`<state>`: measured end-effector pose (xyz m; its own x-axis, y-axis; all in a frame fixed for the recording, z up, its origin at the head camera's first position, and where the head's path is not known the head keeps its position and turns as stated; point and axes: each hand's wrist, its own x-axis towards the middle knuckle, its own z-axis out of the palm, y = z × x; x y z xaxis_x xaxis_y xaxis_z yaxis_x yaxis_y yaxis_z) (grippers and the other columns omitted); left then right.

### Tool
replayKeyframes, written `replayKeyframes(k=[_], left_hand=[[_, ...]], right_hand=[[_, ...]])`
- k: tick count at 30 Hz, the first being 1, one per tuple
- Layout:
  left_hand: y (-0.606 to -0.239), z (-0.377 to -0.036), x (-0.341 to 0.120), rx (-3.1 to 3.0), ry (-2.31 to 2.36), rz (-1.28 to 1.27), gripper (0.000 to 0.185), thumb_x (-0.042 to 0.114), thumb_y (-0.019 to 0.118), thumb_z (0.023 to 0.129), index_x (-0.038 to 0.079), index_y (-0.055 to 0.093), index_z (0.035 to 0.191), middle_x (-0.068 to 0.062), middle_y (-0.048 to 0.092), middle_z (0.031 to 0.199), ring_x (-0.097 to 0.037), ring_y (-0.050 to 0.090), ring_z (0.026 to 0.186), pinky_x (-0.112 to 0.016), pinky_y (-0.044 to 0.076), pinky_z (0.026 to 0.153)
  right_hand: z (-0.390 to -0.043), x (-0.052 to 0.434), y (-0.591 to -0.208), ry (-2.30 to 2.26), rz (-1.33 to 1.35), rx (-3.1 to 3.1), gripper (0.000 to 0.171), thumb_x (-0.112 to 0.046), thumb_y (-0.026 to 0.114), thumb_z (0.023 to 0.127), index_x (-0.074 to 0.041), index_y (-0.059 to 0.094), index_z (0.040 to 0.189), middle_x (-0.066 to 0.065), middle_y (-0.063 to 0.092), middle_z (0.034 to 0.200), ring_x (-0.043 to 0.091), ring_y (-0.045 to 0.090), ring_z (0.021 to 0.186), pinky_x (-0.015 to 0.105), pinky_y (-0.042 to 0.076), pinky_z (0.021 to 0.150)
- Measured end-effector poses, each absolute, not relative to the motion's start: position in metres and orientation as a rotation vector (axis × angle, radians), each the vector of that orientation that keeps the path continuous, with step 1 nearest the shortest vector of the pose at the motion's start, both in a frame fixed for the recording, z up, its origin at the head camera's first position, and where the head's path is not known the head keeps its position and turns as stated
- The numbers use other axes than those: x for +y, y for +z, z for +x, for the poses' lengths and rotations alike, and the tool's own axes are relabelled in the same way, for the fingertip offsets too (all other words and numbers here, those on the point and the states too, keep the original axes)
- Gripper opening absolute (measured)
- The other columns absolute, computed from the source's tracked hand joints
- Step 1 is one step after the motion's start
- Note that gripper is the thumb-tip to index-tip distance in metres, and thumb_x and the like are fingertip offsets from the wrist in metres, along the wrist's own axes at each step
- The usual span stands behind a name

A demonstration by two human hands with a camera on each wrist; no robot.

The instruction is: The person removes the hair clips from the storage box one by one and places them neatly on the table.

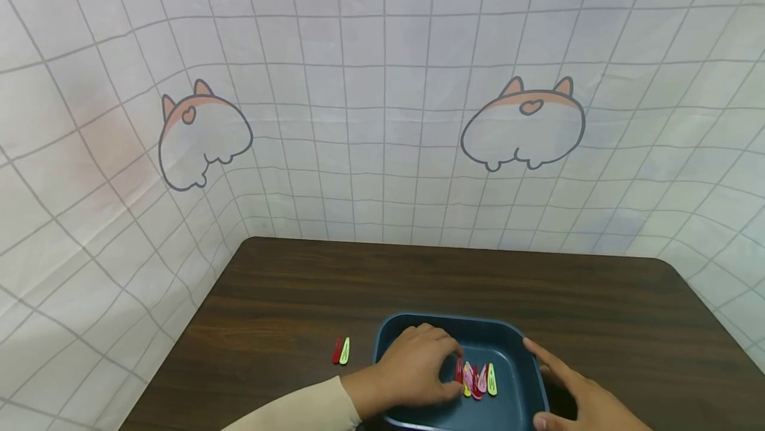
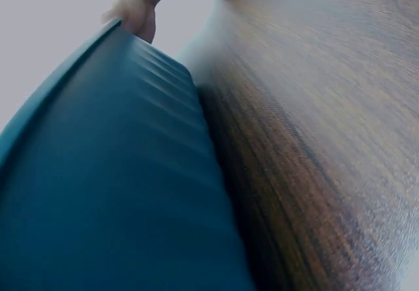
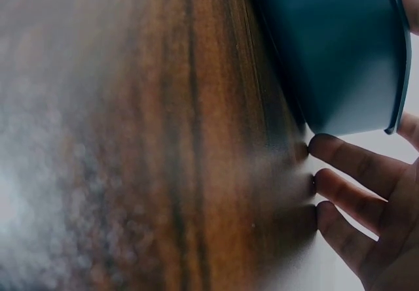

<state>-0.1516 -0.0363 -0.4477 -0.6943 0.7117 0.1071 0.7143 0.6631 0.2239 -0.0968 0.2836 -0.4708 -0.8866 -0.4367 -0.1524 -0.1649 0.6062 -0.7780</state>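
A dark blue tray (image 1: 514,378) stands on the table, holding a row of snap hair clips (image 1: 483,378) in red, yellow, pink and pale green. My left hand (image 1: 415,364) reaches into it over the left rim and pinches the red hair clip (image 1: 459,371) at the row's left end, between thumb and fingertips. At the tray's right side is my right hand (image 1: 582,391), thumb and index finger at the rim. In the right wrist view its other fingers (image 3: 357,160) are spread and fairly straight, tips down at the tabletop beside the tray wall.
Left of the tray, a red hair clip (image 1: 337,350) and a pale green hair clip (image 1: 344,351) lie side by side on the brown wooden table (image 1: 287,298). A white grid-patterned curtain (image 1: 370,119) hangs behind the table and along its sides.
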Motion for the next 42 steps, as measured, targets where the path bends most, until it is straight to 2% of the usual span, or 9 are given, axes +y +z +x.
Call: replayKeyframes(k=[12, 24, 31, 42], left_hand=[[-0.433, -0.153, -0.044, -2.854, -0.434, -1.231, 0.044, 0.052, 0.074, 0.090, 0.026, 0.071, 0.125, 0.013, 0.065, 0.126, -0.012, 0.054, 0.124, -0.042, 0.042, 0.107], [-0.419, -0.152, -0.059, -2.860, -0.574, -1.165, 0.048, 0.048, 0.077, 0.088, 0.023, 0.070, 0.128, 0.012, 0.066, 0.126, -0.012, 0.054, 0.122, -0.041, 0.044, 0.105], [-0.415, -0.153, -0.067, -2.861, -0.622, -1.132, 0.048, 0.045, 0.078, 0.088, 0.021, 0.070, 0.128, 0.010, 0.066, 0.127, -0.015, 0.053, 0.125, -0.044, 0.042, 0.108], [-0.410, -0.156, -0.082, -2.779, -0.674, -1.119, 0.047, 0.041, 0.081, 0.086, 0.018, 0.071, 0.126, 0.011, 0.068, 0.122, -0.014, 0.055, 0.121, -0.043, 0.043, 0.106]], right_hand=[[-0.097, 0.283, -0.470, -1.174, -0.452, 2.521, 0.089, -0.029, 0.072, 0.095, -0.021, 0.016, 0.164, 0.038, 0.047, 0.143, 0.063, 0.049, 0.122, 0.065, 0.055, 0.068], [-0.098, 0.286, -0.472, -1.196, -0.509, 2.507, 0.088, -0.027, 0.071, 0.096, -0.020, 0.015, 0.164, 0.038, 0.048, 0.142, 0.064, 0.049, 0.121, 0.060, 0.058, 0.067], [-0.099, 0.287, -0.471, -1.202, -0.554, 2.511, 0.089, -0.024, 0.072, 0.096, -0.019, 0.015, 0.164, 0.037, 0.049, 0.141, 0.063, 0.049, 0.121, 0.062, 0.057, 0.067], [-0.100, 0.289, -0.475, -1.214, -0.534, 2.498, 0.088, -0.025, 0.071, 0.096, -0.022, 0.015, 0.165, 0.038, 0.045, 0.144, 0.065, 0.046, 0.124, 0.067, 0.054, 0.069]])
